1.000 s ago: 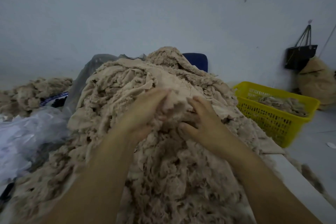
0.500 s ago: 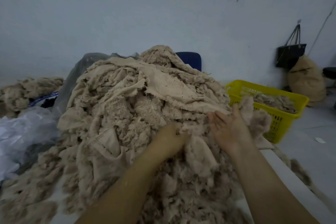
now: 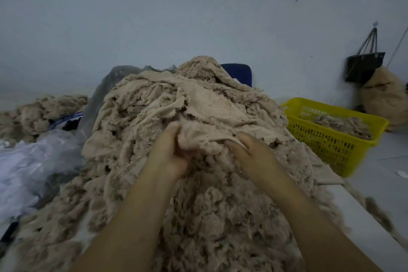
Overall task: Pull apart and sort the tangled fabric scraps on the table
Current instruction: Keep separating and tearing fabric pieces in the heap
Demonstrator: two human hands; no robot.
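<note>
A flat beige scrap [image 3: 212,134] atop the tangled heap [image 3: 154,117] is gripped by the left hand [image 3: 170,157] and right hand [image 3: 251,154]; it should be drawn out slowly, so neighbouring scraps are not dragged along.

Body in view: left hand [image 3: 168,158] and right hand [image 3: 256,157], both bare. Forearms [image 3: 136,216] bare too, uncovered right down to the frame edge. Nails and finer detail too blurred to tell.

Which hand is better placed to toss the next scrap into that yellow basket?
The right hand, probably: the yellow basket sits on its side of the pile, while the left hand would have to cross over.
</note>
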